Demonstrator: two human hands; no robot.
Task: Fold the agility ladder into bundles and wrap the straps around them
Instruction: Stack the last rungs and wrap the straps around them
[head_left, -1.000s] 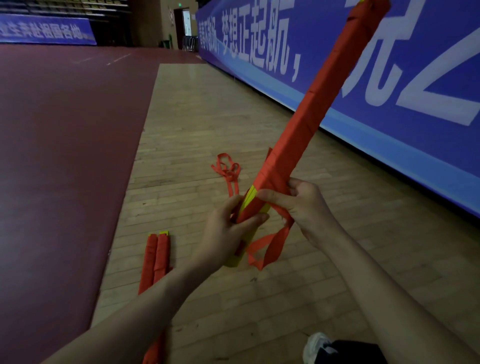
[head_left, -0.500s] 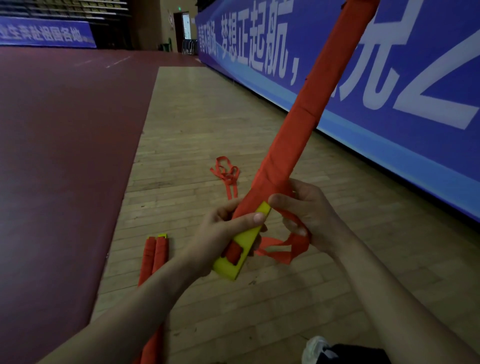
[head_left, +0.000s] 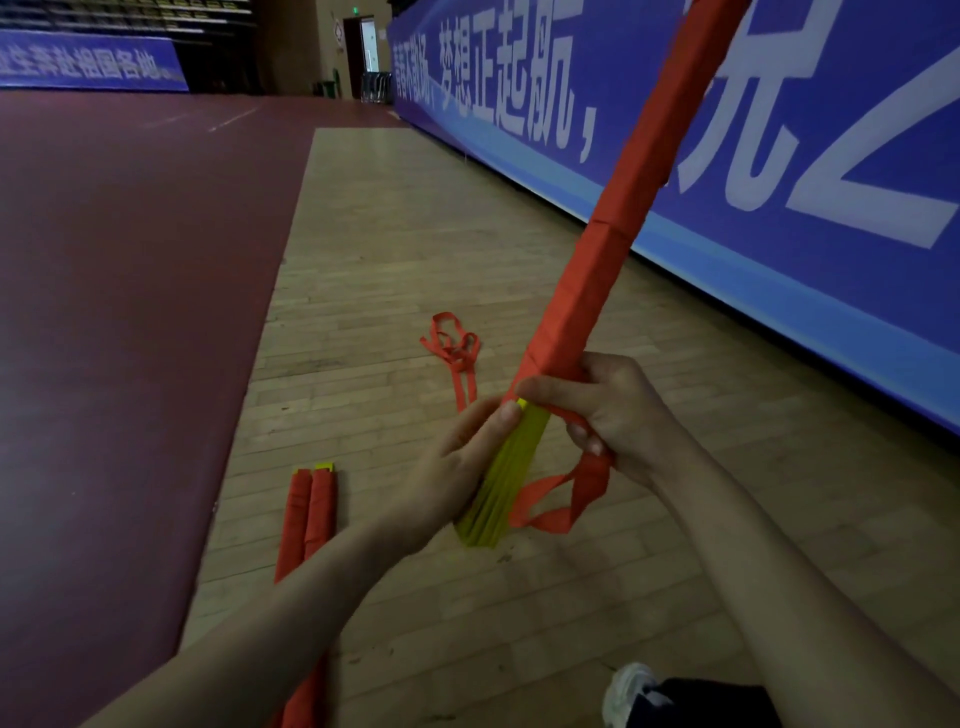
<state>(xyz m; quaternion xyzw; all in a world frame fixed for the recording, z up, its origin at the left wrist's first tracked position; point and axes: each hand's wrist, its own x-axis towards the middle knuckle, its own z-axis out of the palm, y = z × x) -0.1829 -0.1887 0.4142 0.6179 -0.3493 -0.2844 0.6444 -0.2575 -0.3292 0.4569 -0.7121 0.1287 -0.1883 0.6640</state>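
Gripping ladder bundle (head_left: 621, 218) at bare yellow rung end (head_left: 498, 488) with left hand (head_left: 457, 467), thumb on top. Pinching orange strap (head_left: 592, 483) against same bundle with right hand (head_left: 618, 415), fingers curled; slack looped below. Holding bundle tilted, up and rightward across blue banner (head_left: 805, 130). Left of bundle, on wood floor (head_left: 389, 234): two wrapped bundles (head_left: 311, 514), side by side. Just beyond bundle's lower end: loose strap tangle (head_left: 452, 348). Below bundle, near the lower edge of the view: white shoe (head_left: 626, 691).

Bundle (head_left: 618, 223) orange-red, yellow rungs (head_left: 511, 467); banner (head_left: 779, 104) blue, white lettering.
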